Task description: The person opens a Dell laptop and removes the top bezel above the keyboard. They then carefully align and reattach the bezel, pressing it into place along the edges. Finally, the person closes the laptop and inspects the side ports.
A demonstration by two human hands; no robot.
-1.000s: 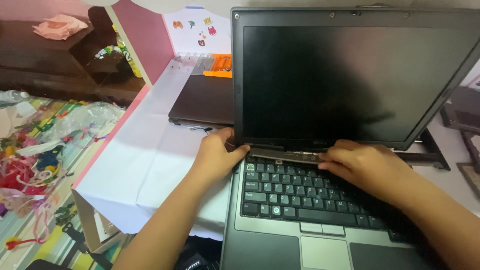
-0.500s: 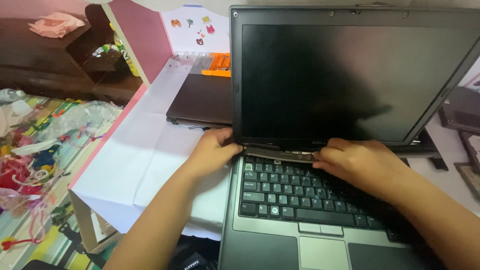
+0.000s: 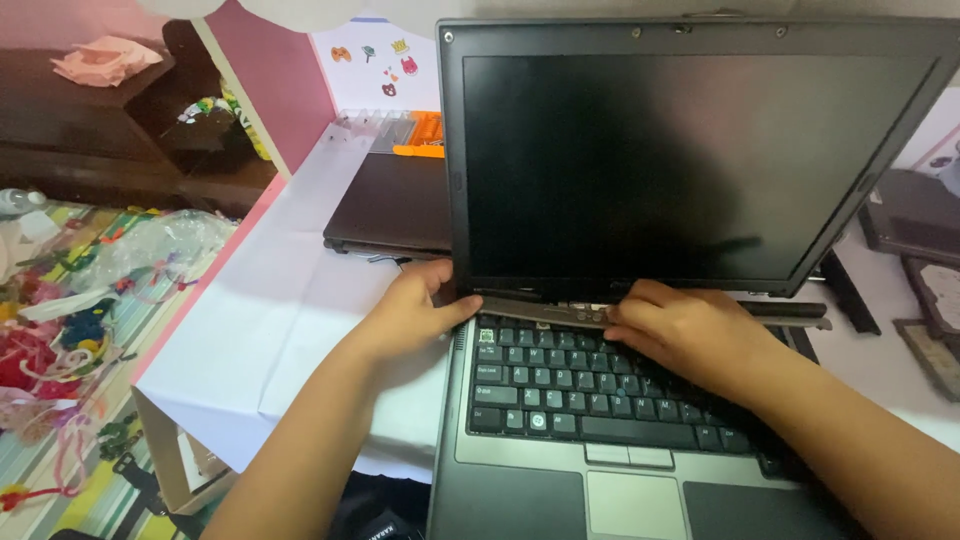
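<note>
Open laptop (image 3: pixel 690 200) sits on the worktop (image 3: pixel 300 300), which is covered w/ white paper; screen dark, upright, tilted slightly back. Both hands are at the hinge line, where a thin grey strip (image 3: pixel 540 310) above the keyboard (image 3: pixel 560 385) looks lifted off the base at its left end.

Left hand (image 3: pixel 410 315): at the laptop's left rear corner, thumb tip on the strip's left end, other fingers curled round the outside edge of the base. Pinching the strip end/corner, not clenched into a fist.

Right hand (image 3: pixel 685 335): lies over the top key rows, mid to right, fingers bent, tips pressed onto the strip just under the screen. Grip from underneath can't be seen, so whether it clasps the strip or only presses on it — can't tell. Forearm runs across the right side of the keyboard and palm rest.

Touchpad (image 3: pixel 635 500) near the bottom edge, uncovered.

Behind the laptop, to the left: a second, shut dark laptop (image 3: pixel 390 205) flat on the paper, an orange tool tray (image 3: pixel 415 135) beyond it. Far right: dark flat parts (image 3: pixel 910 215) on the worktop. Left of the worktop, lower down: floor w/ a striped mat and a clutter of colourful bits and clear plastic (image 3: pixel 90 290); brown furniture (image 3: pixel 90 130) behind w/ a pink cloth on top.
</note>
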